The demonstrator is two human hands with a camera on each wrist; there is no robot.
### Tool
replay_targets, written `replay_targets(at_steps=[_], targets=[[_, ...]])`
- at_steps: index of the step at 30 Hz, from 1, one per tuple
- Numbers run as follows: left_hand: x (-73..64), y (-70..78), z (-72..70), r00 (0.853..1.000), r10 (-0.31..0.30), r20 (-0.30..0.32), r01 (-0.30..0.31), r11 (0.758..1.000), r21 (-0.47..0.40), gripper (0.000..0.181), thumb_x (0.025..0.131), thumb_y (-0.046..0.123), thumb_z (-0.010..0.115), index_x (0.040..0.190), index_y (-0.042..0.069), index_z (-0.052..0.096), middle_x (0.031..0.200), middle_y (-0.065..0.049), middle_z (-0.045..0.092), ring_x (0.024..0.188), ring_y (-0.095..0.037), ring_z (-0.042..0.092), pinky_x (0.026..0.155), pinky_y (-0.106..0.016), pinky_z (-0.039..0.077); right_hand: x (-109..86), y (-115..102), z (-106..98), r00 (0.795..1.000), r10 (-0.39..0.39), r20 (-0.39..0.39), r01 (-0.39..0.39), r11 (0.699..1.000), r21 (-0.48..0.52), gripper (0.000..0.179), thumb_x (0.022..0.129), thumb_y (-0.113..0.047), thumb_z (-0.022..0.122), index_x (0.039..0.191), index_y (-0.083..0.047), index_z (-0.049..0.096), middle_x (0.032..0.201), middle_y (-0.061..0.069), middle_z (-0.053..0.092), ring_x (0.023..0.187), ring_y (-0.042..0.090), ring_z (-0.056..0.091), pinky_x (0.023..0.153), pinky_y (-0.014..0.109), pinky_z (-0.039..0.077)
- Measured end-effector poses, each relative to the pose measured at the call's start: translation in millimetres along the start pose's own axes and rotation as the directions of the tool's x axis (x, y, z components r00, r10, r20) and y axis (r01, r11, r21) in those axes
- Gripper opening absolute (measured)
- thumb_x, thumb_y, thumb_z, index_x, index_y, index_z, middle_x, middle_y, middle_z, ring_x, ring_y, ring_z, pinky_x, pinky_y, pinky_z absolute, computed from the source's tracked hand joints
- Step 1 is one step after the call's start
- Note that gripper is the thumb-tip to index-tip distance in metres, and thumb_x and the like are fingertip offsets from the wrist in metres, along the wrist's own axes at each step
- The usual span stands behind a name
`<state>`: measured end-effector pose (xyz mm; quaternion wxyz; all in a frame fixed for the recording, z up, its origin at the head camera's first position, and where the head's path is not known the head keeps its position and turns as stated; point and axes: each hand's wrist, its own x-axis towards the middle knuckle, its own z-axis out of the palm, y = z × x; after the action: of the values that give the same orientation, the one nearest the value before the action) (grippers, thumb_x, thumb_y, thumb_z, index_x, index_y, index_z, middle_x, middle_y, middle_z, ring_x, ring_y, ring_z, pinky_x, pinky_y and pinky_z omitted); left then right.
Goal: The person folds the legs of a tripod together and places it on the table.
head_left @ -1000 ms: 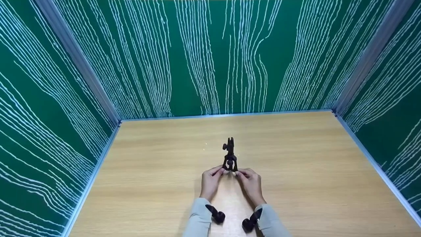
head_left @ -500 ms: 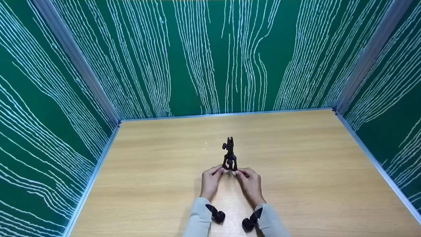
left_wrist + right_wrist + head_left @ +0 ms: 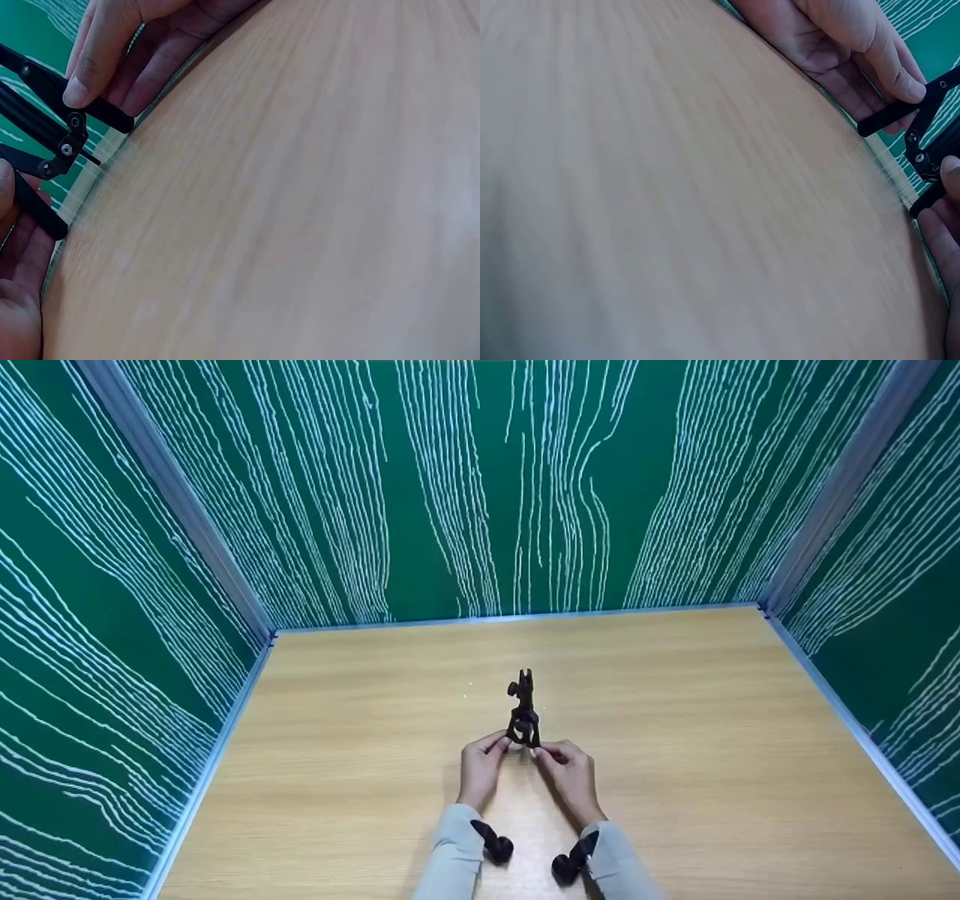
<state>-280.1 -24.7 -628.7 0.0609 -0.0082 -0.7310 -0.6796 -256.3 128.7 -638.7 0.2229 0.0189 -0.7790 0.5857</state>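
Note:
A small black tripod [image 3: 526,701] stands upright in front of both hands in the head view, its fork-shaped clamp and round side knob at the top. My left hand [image 3: 480,769] pinches the bottom of one leg between thumb and fingers. On the other side, my right hand [image 3: 574,775] pinches a second leg the same way. Hinged braces [image 3: 67,148] join the spread legs to the central column in the left wrist view. There, a leg [image 3: 41,214] ends close over the table. The right wrist view shows a leg [image 3: 889,117] held under a thumb.
The wooden table [image 3: 360,780] spreads round the hands. Green walls [image 3: 442,585] with white wavy lines rise at the back and both sides, with metal posts [image 3: 817,502] at the corners. Black wrist cameras [image 3: 499,849] stick out from the sleeves.
My left hand and the leg it holds have risen slightly, and the tripod has shifted a little with it. The right hand has hardly moved.

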Motion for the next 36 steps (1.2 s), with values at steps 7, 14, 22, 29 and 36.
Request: replay_targets(at_steps=[7, 14, 22, 29, 36], targets=[[0.0, 8.1, -0.8, 0.998, 0.066, 0.001, -0.066, 0.997, 0.041, 0.017, 0.089, 0.007, 0.065, 0.102, -0.001, 0.073, 0.101, -0.016, 0.073, 0.095, -0.027, 0.07, 0.083, -0.026, 0.056, -1.2, -0.5, -0.5, 0.998, 0.047, 0.04, -0.048, 0.999, 0.005, 0.01, 0.079, -0.01, 0.078, 0.088, -0.007, 0.076, 0.083, 0.006, 0.072, 0.072, 0.004, 0.064, 0.07, 0.016, 0.054], [8.6, 0.5, -6.1, 0.995, 0.079, 0.061, -0.085, 0.991, 0.104, 0.019, 0.089, 0.012, 0.065, 0.103, 0.003, 0.074, 0.102, -0.011, 0.074, 0.096, -0.018, 0.069, 0.085, -0.022, 0.054, -1.9, -0.9, 0.1, 0.997, 0.036, 0.062, -0.036, 0.999, 0.001, 0.01, 0.079, -0.01, 0.078, 0.087, -0.006, 0.075, 0.083, 0.007, 0.072, 0.074, 0.004, 0.064, 0.072, 0.018, 0.054], [12.9, 2.0, -5.4, 0.992, 0.074, 0.099, -0.089, 0.985, 0.149, 0.019, 0.091, 0.01, 0.061, 0.105, 0.002, 0.073, 0.104, -0.012, 0.073, 0.099, -0.023, 0.068, 0.087, -0.027, 0.054, -0.6, -1.0, -1.5, 0.995, 0.046, 0.087, -0.048, 0.999, 0.02, 0.013, 0.078, -0.013, 0.079, 0.087, -0.006, 0.076, 0.082, 0.008, 0.073, 0.074, 0.007, 0.064, 0.073, 0.018, 0.053], [3.9, 32.3, -7.3, 0.989, 0.075, 0.13, -0.096, 0.981, 0.166, 0.019, 0.092, -0.001, 0.058, 0.105, -0.007, 0.07, 0.105, -0.021, 0.071, 0.102, -0.032, 0.067, 0.089, -0.033, 0.055, -2.1, -1.1, -2.2, 0.997, -0.008, 0.083, 0.011, 1.0, -0.026, 0.011, 0.076, -0.014, 0.081, 0.083, -0.008, 0.076, 0.079, 0.006, 0.073, 0.074, 0.006, 0.064, 0.073, 0.019, 0.053], [1.6, 42.6, -12.0, 0.982, 0.08, 0.171, -0.104, 0.985, 0.139, 0.02, 0.092, 0.0, 0.058, 0.106, -0.006, 0.07, 0.106, -0.02, 0.071, 0.102, -0.03, 0.067, 0.089, -0.029, 0.054, -2.6, -2.1, -1.5, 0.995, 0.006, 0.103, -0.005, 1.0, -0.009, 0.015, 0.074, -0.016, 0.082, 0.085, -0.007, 0.076, 0.083, 0.008, 0.074, 0.079, 0.015, 0.068, 0.078, 0.021, 0.054]])
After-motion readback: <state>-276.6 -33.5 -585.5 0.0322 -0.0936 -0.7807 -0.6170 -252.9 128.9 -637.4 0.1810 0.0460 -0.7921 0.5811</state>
